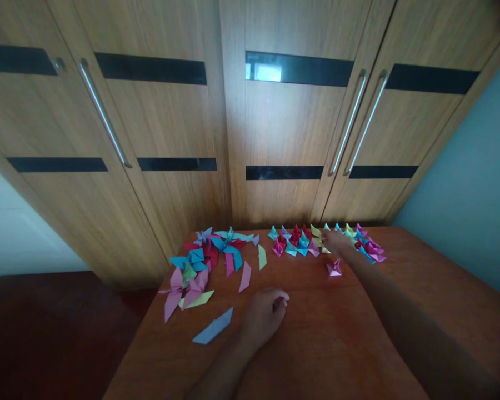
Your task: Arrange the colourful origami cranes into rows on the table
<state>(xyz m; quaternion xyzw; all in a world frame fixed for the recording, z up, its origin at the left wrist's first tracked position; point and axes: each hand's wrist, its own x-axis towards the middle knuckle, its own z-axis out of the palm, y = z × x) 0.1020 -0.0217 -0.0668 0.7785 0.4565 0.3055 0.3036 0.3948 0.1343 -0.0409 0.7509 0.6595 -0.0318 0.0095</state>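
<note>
My right hand (335,242) reaches to the back of the table, its fingers closed at a yellow folded paper piece (315,231) among rows of small pointed origami pieces. A pink origami piece (334,268) stands apart in front of that wrist. My left hand (267,312) rests near the middle of the table with its fingers curled in, and nothing shows in them. Left of it lies a flat light-blue folded paper strip (213,326). Beyond it are a pink paper strip (245,277) and a pale yellow paper strip (262,258).
A pile of larger folded paper pieces (196,260), in blue, pink, red and green, lies at the table's left. Wooden wardrobe doors (275,128) with metal handles rise directly behind the reddish-brown table (308,339). A pale wall (470,189) is on the right.
</note>
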